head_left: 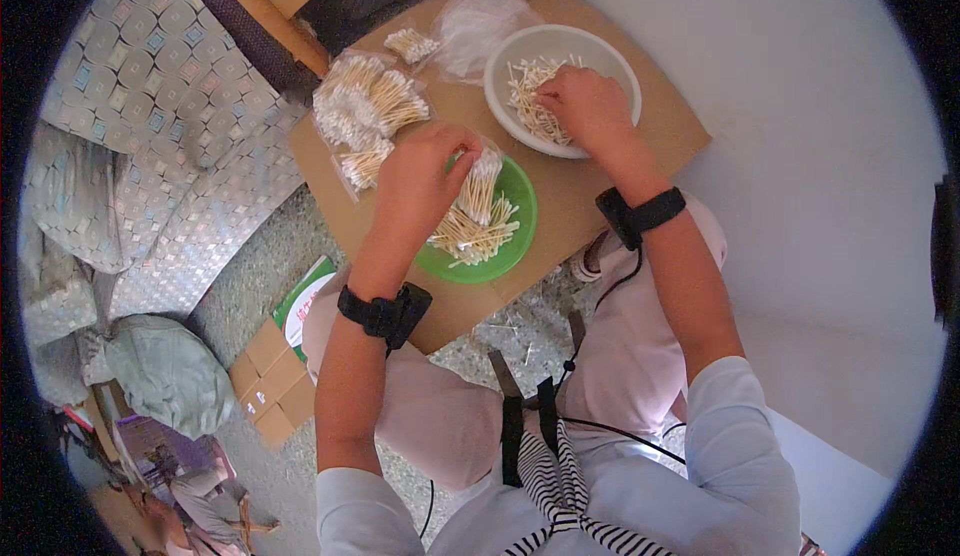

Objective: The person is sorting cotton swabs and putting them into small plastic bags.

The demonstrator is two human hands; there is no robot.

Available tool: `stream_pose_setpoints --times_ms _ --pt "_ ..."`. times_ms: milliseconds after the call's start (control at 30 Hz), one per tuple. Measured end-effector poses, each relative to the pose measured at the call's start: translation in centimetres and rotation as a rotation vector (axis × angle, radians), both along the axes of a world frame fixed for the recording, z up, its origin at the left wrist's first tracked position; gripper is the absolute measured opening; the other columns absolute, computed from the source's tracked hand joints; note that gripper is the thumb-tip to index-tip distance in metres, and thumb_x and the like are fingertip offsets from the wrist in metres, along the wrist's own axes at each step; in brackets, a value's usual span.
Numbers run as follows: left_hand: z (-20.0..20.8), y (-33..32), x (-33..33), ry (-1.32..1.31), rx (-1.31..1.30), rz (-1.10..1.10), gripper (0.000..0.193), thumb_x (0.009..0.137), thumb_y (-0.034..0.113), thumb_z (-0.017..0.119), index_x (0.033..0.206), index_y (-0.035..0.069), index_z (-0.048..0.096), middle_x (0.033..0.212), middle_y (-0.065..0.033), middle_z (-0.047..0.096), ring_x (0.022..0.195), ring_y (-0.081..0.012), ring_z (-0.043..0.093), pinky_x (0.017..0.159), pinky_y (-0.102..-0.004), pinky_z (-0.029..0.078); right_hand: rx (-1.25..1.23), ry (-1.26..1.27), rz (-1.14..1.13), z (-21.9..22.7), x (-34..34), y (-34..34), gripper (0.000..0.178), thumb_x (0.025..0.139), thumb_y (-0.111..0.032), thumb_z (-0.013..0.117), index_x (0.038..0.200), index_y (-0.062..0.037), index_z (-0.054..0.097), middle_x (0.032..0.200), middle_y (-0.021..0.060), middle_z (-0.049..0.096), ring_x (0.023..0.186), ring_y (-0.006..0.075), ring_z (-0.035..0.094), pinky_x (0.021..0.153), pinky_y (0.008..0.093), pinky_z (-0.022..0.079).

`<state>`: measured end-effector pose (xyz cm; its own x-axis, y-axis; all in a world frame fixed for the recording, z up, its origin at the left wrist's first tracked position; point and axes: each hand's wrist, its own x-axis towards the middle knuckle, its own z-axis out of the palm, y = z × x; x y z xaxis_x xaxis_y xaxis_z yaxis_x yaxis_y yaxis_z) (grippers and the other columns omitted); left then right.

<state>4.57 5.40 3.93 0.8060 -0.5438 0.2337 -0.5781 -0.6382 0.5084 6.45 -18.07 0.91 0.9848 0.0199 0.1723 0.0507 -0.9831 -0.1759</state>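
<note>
Striped ties (567, 522) hang at the wearer's chest, nearest the camera and well on the near side of the green bowl (525, 201). Left of that bowl and beyond it, filled bags (355, 106) of cotton swabs (400, 101) lie grouped on the worktop (670, 131), probably to leave the middle free. At the green bowl's far left edge, the left hand (422, 174) is curled, thumb and forefinger pressed together; it seems to pinch the top of a small clear bag (482, 188) of swabs. That bag stands over the green bowl, perhaps so the loose swabs (478, 244) below support it. Beyond the green bowl lie flimsy plastic bags (478, 28), seemingly placed within reach. Right of it and farther off, a white bowl (626, 81) gathers more swabs, likely against rolling. Over that, the right hand (590, 106) is half closed, fingertips down among them; whether it grips any, I cannot tell.
</note>
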Motion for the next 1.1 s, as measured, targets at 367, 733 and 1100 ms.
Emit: stream_pose_setpoints --times_ms 367,733,1100 --pt "0.9 -0.1 0.4 0.064 -0.268 0.039 0.011 0.087 0.010 0.059 0.094 0.002 0.056 0.088 -0.0141 0.060 0.078 -0.0278 0.061 0.069 -0.0356 0.048 0.862 -0.196 0.104 0.5 -0.7 1.4 0.026 0.089 -0.028 0.055 0.094 -0.0046 0.067 0.093 0.0150 0.065 0.087 0.0291 0.062 0.078 0.0383 0.048" --pt "0.3 -0.9 -0.3 0.003 -0.349 -0.032 0.028 0.086 0.000 0.056 0.113 0.005 0.062 0.089 -0.0113 0.058 0.081 -0.0225 0.060 0.074 -0.0294 0.049 1.029 0.201 0.289 0.3 -2.2 4.2 0.028 0.088 -0.029 0.060 0.095 -0.0024 0.066 0.069 -0.0039 0.050 0.065 0.0057 0.042 0.058 0.0239 0.036" --pt "0.4 -0.7 -0.9 0.011 -0.514 0.093 0.024 0.089 0.003 0.054 0.111 0.008 0.064 0.094 -0.0063 0.054 0.084 -0.0140 0.057 0.070 -0.0253 0.049 1.010 0.135 0.237 1.3 -2.3 4.4 0.035 0.079 -0.041 0.069 0.083 -0.0063 0.063 0.062 0.0012 0.050 0.058 0.0119 0.045 0.054 0.0319 0.040"
